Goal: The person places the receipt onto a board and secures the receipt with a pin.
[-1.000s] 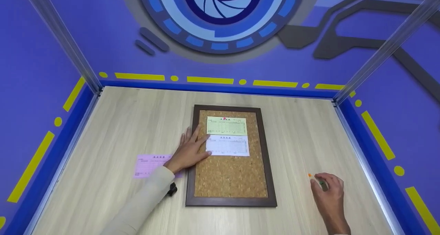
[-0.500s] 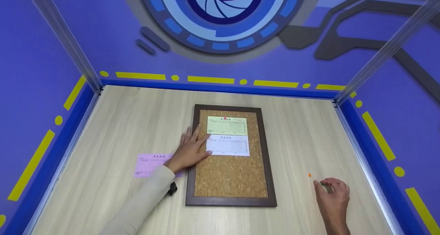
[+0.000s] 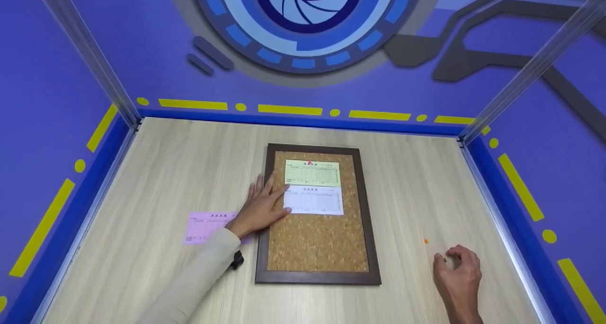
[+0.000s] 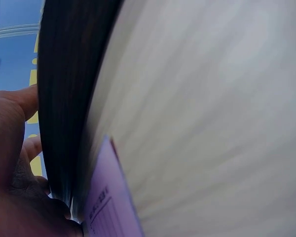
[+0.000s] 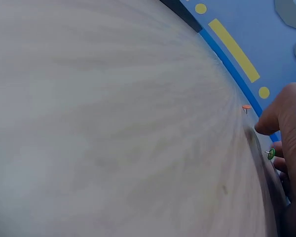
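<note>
The green pin [image 5: 271, 153] sits at the curled fingertips of your right hand [image 3: 458, 276], which is half closed, right of the corkboard [image 3: 317, 248]; your left hand [image 3: 259, 211] lies spread over the corkboard's left side, gripping nothing, two fingertips at the edge of the white slip [image 3: 313, 202]; you seem to be settling that pin while steadying the slip; the next move likely calls for a firm pinch, point outward; you have three pins in view, counting one orange pin [image 3: 426, 241] and one red pin [image 3: 309, 163]; three slips, counting one pale green slip [image 3: 312, 176] and one pink slip [image 3: 208, 229]; one corkboard, on one bench [image 3: 407, 196].
</note>
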Tool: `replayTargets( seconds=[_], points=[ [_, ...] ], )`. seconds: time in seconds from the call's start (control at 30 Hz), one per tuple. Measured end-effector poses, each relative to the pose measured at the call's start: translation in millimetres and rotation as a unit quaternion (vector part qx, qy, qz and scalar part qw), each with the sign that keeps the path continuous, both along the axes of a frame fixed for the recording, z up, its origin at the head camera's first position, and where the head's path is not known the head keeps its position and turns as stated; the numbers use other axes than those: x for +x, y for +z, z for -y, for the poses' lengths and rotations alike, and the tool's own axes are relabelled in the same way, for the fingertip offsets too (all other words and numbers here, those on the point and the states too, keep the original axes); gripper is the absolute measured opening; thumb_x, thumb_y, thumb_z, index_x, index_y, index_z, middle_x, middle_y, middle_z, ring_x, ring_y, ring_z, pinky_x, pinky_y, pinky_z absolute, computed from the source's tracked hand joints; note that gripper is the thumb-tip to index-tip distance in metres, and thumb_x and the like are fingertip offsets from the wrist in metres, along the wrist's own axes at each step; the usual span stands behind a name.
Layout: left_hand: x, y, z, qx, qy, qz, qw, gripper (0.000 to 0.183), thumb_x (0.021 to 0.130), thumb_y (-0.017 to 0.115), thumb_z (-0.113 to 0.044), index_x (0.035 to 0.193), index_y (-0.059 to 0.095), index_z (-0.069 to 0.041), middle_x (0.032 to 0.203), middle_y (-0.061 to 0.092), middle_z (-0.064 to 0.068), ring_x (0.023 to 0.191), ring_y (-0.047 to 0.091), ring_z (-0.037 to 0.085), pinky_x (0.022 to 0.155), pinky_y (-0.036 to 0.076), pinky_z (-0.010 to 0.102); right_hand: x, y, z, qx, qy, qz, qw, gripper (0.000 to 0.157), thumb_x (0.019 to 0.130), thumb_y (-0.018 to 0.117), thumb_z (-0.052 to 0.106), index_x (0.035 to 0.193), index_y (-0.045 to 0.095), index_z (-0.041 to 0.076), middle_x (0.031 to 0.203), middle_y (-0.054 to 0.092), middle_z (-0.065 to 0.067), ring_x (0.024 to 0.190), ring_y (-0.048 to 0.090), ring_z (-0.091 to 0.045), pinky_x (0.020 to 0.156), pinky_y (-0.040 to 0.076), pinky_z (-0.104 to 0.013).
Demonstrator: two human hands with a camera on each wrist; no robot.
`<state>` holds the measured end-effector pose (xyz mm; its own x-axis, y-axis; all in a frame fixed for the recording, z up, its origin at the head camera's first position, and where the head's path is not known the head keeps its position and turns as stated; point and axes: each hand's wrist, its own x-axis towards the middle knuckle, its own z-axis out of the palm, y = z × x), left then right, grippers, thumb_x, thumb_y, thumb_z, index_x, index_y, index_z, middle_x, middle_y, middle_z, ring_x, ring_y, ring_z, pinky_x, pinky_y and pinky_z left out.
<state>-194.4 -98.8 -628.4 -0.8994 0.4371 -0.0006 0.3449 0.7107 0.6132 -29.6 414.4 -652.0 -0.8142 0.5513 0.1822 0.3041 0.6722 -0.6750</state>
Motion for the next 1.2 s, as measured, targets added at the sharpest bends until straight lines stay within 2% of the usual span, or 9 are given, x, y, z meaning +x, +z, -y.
replayTargets(
  seconds=[0.1,0.27,0.47,0.73,0.77,0.87,1.0,1.1,1.2],
  points=[
    [0.6,1.6,0.3,0.002,0.000,0.003,1.0000,0.073,0.107,0.067,-0.051,0.169,0.048,-0.018,0.183,0.007,0.022,0.166,-0.005,0.056,0.131,0.000,0.072,1.2,0.5,-0.6,0.003,0.005,0.002,1.000,0.023,0.092,0.073,0.004,0.110,0.064,-0.008,0.134,0.055,-0.029,0.142,0.047,-0.050,0.125,0.032,-0.065],
    [0.5,2.8,-0.4,0.000,-0.001,0.004,1.0000,0.073,0.107,0.067,-0.051,0.169,0.047,-0.018,0.184,0.006,0.021,0.166,-0.005,0.056,0.131,0.001,0.072,4.3,-0.6,-1.5,0.008,0.006,-0.012,1.000,0.014,0.089,0.070,-0.002,0.100,0.066,-0.010,0.133,0.056,-0.030,0.143,0.046,-0.051,0.124,0.031,-0.066],
    [-0.6,1.4,-0.7,-0.003,-0.001,-0.001,1.0000,0.072,0.107,0.067,-0.051,0.168,0.048,-0.018,0.184,0.006,0.021,0.166,-0.005,0.056,0.131,0.002,0.072,5.9,-1.6,-1.3,0.008,-0.007,-0.017,1.000,0.009,0.090,0.068,-0.003,0.096,0.065,-0.010,0.135,0.056,-0.028,0.143,0.047,-0.050,0.125,0.031,-0.065],
    [-1.0,-0.6,0.3,-0.007,-0.001,-0.005,1.0000,0.073,0.106,0.067,-0.053,0.168,0.049,-0.019,0.184,0.007,0.021,0.166,-0.004,0.055,0.131,0.002,0.072,5.8,-5.1,-2.0,0.011,0.009,-0.057,0.998,0.004,0.094,0.071,-0.011,0.095,0.068,-0.013,0.129,0.062,-0.025,0.139,0.054,-0.045,0.120,0.039,-0.063],
    [-1.0,-0.3,0.5,-0.006,0.000,-0.006,1.0000,0.073,0.106,0.067,-0.053,0.168,0.049,-0.019,0.184,0.008,0.021,0.166,-0.004,0.055,0.131,0.002,0.072,5.4,-5.2,-1.8,0.012,0.012,-0.061,0.998,0.005,0.095,0.073,-0.010,0.095,0.069,-0.012,0.127,0.063,-0.023,0.138,0.055,-0.042,0.120,0.041,-0.060],
    [-0.7,0.7,0.5,-0.008,0.001,-0.004,1.0000,0.073,0.107,0.066,-0.054,0.169,0.048,-0.019,0.184,0.007,0.021,0.166,-0.004,0.055,0.131,0.002,0.072,3.5,-4.7,-0.2,0.019,0.025,-0.081,0.996,0.005,0.096,0.080,-0.006,0.096,0.075,-0.008,0.120,0.068,-0.016,0.129,0.057,-0.030,0.114,0.042,-0.040],
    [-0.4,1.7,0.1,-0.008,0.002,-0.002,1.0000,0.074,0.107,0.066,-0.053,0.169,0.047,-0.019,0.184,0.007,0.021,0.166,-0.004,0.055,0.131,0.002,0.071,-2.5,-1.1,4.3,0.021,0.056,-0.119,0.991,0.006,0.092,0.086,-0.005,0.094,0.083,0.000,0.104,0.072,-0.008,0.110,0.053,-0.011,0.094,0.037,-0.016],
    [-0.7,0.9,-0.3,-0.006,0.002,-0.003,1.0000,0.073,0.107,0.067,-0.052,0.169,0.048,-0.019,0.183,0.008,0.021,0.166,-0.004,0.055,0.131,0.001,0.071,-10.7,3.4,9.1,0.009,0.089,-0.150,0.985,0.011,0.089,0.087,-0.008,0.094,0.085,0.001,0.094,0.073,-0.007,0.102,0.052,-0.004,0.086,0.040,-0.009],
    [-0.6,0.6,-0.5,-0.002,0.001,-0.005,1.0000,0.073,0.107,0.068,-0.051,0.168,0.048,-0.018,0.183,0.009,0.023,0.166,-0.004,0.056,0.131,0.002,0.072,-20.1,6.4,15.1,0.002,0.121,-0.176,0.977,0.014,0.088,0.086,-0.012,0.094,0.084,0.001,0.090,0.074,-0.009,0.098,0.055,-0.003,0.086,0.042,-0.008]
  ],
)
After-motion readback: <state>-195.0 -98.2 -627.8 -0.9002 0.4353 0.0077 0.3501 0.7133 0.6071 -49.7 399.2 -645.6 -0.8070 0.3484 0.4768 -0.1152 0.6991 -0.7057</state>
